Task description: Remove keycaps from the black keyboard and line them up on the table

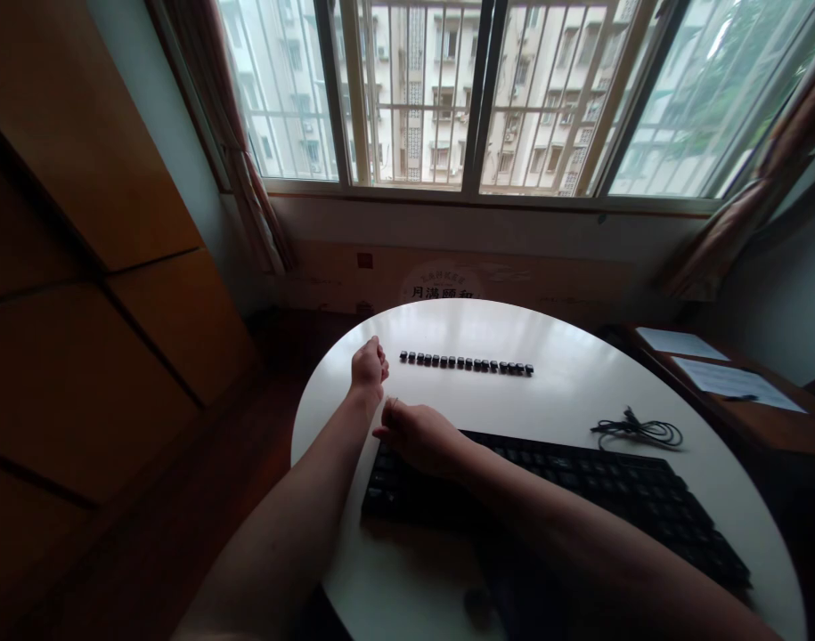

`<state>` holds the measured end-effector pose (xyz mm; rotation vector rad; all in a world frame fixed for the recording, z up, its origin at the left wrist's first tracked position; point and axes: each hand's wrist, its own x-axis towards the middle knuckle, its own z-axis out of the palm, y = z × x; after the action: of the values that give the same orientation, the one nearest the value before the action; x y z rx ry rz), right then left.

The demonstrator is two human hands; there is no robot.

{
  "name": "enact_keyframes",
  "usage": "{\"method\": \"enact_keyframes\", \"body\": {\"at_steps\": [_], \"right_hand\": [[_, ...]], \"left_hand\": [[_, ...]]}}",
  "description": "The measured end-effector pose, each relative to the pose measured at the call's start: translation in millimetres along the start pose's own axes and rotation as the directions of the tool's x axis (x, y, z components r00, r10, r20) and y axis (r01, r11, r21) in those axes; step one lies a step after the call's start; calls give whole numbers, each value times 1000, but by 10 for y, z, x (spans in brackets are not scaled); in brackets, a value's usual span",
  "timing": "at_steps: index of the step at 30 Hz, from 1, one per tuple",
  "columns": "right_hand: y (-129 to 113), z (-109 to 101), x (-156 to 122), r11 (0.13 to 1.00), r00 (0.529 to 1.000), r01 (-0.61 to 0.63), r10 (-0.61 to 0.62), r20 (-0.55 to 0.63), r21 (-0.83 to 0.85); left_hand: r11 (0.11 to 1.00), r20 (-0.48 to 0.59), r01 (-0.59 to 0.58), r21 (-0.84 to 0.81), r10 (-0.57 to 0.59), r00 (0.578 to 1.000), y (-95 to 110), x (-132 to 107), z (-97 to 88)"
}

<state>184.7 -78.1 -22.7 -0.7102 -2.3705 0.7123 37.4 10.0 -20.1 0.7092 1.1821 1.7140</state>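
My left hand is closed in a loose fist above the left part of the white round table, near the left end of a row of black keycaps. Over the upper left corner of a black keyboard, my right hand is closed with its fingers pinched together. A thin, pale curved line shows at its fingertips, too small to name. My right hand and forearm hide part of the keyboard's left side. Whatever my left fist may hold is hidden.
A coiled black cable lies on the table behind the keyboard. To the right, a brown side table bears paper sheets and a pen. A wooden cabinet stands left; a barred window is ahead, with a long printed box below it.
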Motion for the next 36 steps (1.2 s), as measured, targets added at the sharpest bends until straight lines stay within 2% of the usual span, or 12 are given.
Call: {"method": "enact_keyframes", "body": {"at_steps": [3, 7, 9, 11, 13, 16, 18, 21, 24, 27, 31, 36], "right_hand": [[-2, 4, -11, 1000, 1000, 10, -10, -6, -27], [56, 4, -16, 996, 997, -23, 30, -73, 90], [100, 15, -5, 982, 986, -32, 61, -154, 186], [146, 32, 21, 937, 942, -56, 164, -292, 345], [190, 42, 61, 847, 873, -61, 303, -383, 528], [248, 17, 130, 669, 827, -26, 432, -360, 742], [281, -34, 168, 545, 783, -4, 523, -337, 838], [323, -137, 194, 388, 676, 25, 672, -302, 921], [346, -210, 194, 290, 611, 58, 747, -264, 955], [351, -226, 201, 264, 594, 73, 763, -255, 962], [352, -217, 221, 288, 597, 68, 755, -270, 955], [379, -224, 203, 331, 587, 5, 763, -271, 944]], "left_hand": [[1000, 0, 1, 4, -1, 1000, 4, -4, 4], [999, -3, -19, 32, 19, 1000, 13, -19, 14], [998, 10, -33, 54, 32, 999, 22, -31, 20], [996, 37, -41, 77, 38, 999, 34, -45, 27], [994, 89, -42, 103, 33, 996, 46, -59, 33], [981, 238, -52, 188, 6, 971, 64, -87, 45], [953, 356, -107, 283, -1, 935, 76, -117, 56], [879, 511, -229, 419, -19, 860, 100, -185, 74], [805, 593, -316, 503, -55, 803, 128, -255, 88], [767, 631, -355, 534, -82, 772, 145, -282, 88], [753, 678, -385, 533, -107, 727, 148, -252, 73], [752, 657, -363, 551, -122, 744, 167, -201, 55]]}}
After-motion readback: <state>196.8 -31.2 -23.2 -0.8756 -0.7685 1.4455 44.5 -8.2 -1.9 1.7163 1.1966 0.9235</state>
